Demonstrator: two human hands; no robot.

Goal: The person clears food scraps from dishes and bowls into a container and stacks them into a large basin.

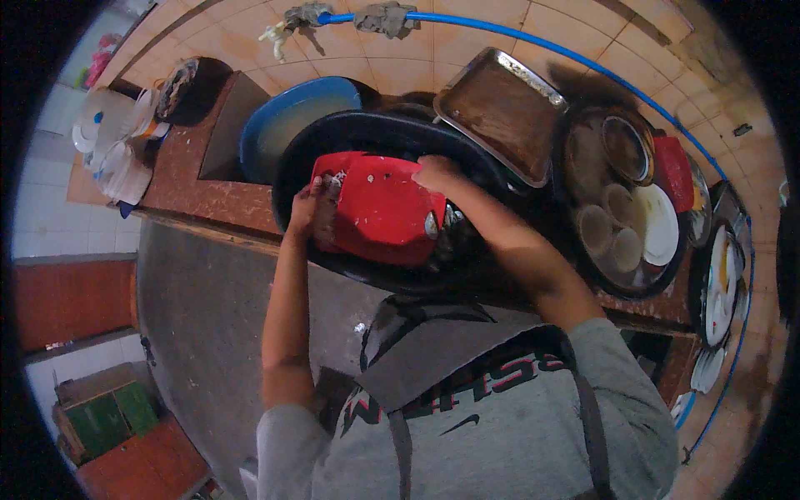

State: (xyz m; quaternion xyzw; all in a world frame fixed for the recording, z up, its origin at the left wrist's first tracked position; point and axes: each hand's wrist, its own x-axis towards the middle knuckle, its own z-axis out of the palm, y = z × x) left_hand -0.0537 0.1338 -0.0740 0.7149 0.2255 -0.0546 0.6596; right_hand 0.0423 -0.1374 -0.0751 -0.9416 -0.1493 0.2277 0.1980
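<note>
My left hand [304,209] grips the left edge of a red square-sided plastic dish [381,209], its thumb over the rim. At the dish's upper right edge my right hand [439,175] holds the rim, fingers partly hidden. Pale food scraps cling to the red surface. The dish is tilted within the mouth of a large black plastic tub [369,120]. Beside its lower right corner, some shiny items [455,215] lie in the tub's shadow, too dark to name.
A blue basin [259,134] stands behind left. To the right are a brown-stained metal tray [500,112] and a round black tub [578,265] with cups [594,228] and a white plate [657,225] in cloudy water. A blue pipe [475,20] and tap [273,39] line the tiled wall.
</note>
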